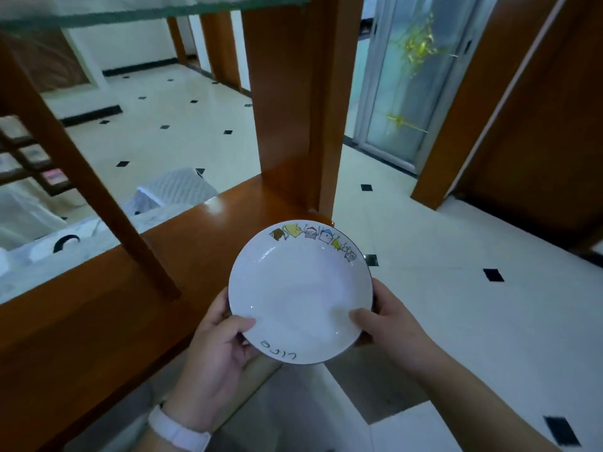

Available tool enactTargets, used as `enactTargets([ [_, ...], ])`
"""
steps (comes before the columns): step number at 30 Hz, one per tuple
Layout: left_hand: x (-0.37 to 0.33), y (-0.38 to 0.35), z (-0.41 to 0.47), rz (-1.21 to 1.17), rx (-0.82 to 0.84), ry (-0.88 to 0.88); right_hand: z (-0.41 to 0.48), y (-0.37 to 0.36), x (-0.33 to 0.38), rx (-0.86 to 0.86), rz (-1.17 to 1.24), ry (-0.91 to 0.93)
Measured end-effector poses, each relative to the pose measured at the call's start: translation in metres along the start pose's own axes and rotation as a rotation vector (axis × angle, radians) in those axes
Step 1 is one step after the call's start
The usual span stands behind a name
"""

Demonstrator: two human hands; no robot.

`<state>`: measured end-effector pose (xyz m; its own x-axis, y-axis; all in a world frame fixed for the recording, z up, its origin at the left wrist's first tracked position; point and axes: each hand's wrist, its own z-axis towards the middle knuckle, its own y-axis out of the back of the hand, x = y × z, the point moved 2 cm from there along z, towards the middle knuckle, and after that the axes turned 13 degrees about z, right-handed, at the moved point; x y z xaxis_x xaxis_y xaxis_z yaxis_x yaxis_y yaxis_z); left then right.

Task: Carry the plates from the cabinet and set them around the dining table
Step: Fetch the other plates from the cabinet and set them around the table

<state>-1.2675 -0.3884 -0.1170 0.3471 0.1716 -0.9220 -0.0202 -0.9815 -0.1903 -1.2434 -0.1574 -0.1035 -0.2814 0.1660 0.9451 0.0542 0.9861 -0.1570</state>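
- Plate [300, 288]: white, cartoon figures along its far rim, lettering at its near rim; held level in the lower centre of the frame, above a wooden ledge [182, 230] and tiled floor [456, 272].
- Left hand [215, 357]: fingers grasp the plate's lower-left rim, thumb on top; white wristband [177, 430].
- Right hand [388, 324]: fingers grasp the lower-right rim, thumb on top.

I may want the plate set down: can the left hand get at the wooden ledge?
Probably yes: the wooden ledge lies close beside the left hand, nothing between, though it and the right hand grip the plate.
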Motion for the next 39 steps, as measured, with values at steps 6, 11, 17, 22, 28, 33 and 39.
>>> enactTargets([
  [6,0.009,-0.018,0.030,0.070,0.182,0.080,-0.021,0.018,-0.021,-0.242,0.042,-0.025],
  [11,0.021,-0.061,0.041,0.124,0.352,0.128,-0.052,0.045,-0.033,-0.468,0.046,-0.022],
  [17,0.028,-0.124,0.031,0.192,0.494,0.144,-0.095,0.087,-0.020,-0.605,0.094,0.072],
  [22,0.036,-0.179,0.013,0.181,0.552,0.119,-0.129,0.131,-0.019,-0.666,0.196,0.152],
  [28,0.059,-0.257,-0.034,0.202,0.640,0.124,-0.191,0.199,-0.026,-0.720,0.265,0.204],
  [33,0.090,-0.337,-0.087,0.292,0.780,0.121,-0.269,0.259,-0.042,-0.828,0.332,0.265],
  [39,0.144,-0.437,-0.166,0.348,0.974,0.155,-0.379,0.326,-0.069,-0.998,0.381,0.331],
])
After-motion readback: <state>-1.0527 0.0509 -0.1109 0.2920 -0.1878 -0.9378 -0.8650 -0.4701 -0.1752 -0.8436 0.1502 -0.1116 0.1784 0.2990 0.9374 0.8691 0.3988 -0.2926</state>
